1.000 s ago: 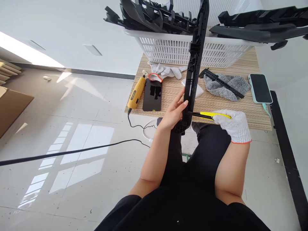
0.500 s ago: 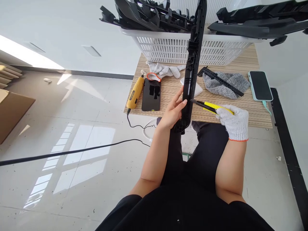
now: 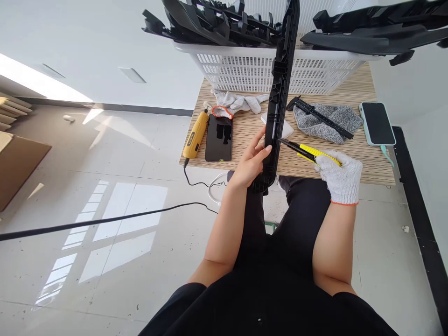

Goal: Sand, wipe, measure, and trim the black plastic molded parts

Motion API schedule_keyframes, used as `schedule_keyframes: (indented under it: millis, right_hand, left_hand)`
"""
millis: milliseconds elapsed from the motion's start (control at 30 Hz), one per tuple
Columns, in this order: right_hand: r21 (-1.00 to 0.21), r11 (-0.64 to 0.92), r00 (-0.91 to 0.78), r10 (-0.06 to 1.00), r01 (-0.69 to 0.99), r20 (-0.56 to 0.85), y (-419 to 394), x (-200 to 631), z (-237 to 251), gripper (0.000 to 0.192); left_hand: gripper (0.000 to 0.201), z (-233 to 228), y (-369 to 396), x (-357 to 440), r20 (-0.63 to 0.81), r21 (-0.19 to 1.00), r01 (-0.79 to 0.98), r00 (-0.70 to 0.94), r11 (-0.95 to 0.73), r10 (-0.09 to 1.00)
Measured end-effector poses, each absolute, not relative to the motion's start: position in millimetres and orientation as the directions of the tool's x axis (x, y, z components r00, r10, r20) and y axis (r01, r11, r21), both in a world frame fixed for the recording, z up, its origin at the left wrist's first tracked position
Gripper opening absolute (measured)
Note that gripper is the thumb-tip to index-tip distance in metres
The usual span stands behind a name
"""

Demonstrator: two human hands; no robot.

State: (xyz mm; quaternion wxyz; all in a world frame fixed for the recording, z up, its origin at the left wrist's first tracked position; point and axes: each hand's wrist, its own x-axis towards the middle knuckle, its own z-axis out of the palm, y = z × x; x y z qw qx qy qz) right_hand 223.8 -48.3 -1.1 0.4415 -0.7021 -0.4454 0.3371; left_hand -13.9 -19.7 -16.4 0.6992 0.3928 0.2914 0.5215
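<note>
My bare left hand (image 3: 251, 161) is closed round the lower part of a long black plastic trim piece (image 3: 278, 93), which stands lengthwise before me, its far end overlapping the basket. In a white knit glove with an orange cuff, my right hand (image 3: 339, 175) grips a yellow and black utility knife (image 3: 310, 151). The knife's long dark blade points left, and its tip is at the right edge of the trim piece; whether it cuts in cannot be made out.
A white slotted basket (image 3: 238, 70) full of black plastic parts stands at the table's back. Around lie a yellow rotary tool (image 3: 196, 135), a black phone (image 3: 219, 139), a spare glove (image 3: 241, 101), calipers (image 3: 324, 119) on a grey cloth (image 3: 311, 125), and a charging phone (image 3: 378, 123). A cable crosses the left.
The knife's blade tip has moved slightly up along the trim piece's right edge, and the knife is tilted a little more. My left hand keeps its hold.
</note>
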Motion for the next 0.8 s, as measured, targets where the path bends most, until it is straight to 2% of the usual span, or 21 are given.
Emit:
schedule_keyframes:
  millis: [133,300,467,633,800]
  right_hand:
    - [-0.903,-0.205,0.335,0.939,0.377,-0.073,-50.4,226.2,-1.0,0.034]
    - [-0.924,-0.195,0.332,0.94,0.33,-0.079,-50.5,222.3,1.0,0.037]
    - [-0.987,-0.128,0.494,0.867,0.102,-0.061,-46.0,210.1,5.8,0.029]
    - [-0.992,-0.119,0.491,0.867,0.048,-0.08,-46.2,208.9,9.8,0.022]
    - [-0.994,-0.112,0.491,0.867,0.021,-0.087,-47.4,211.3,9.3,0.02]
  left_hand:
    - [0.06,-16.2,-19.7,-13.4,0.012,0.847,-0.514,0.269,0.133,0.963]
    - [0.063,-14.7,-20.4,-13.4,0.017,0.857,-0.497,0.284,0.132,0.959]
    - [0.063,-14.5,-20.8,-10.7,-0.012,0.878,-0.462,0.238,0.125,0.971]
    - [0.037,-9.3,-23.2,-6.6,-0.136,0.93,-0.329,0.108,0.165,0.985]
    - [0.033,-5.2,-24.2,-7.2,-0.16,0.925,-0.334,0.091,0.182,0.983]
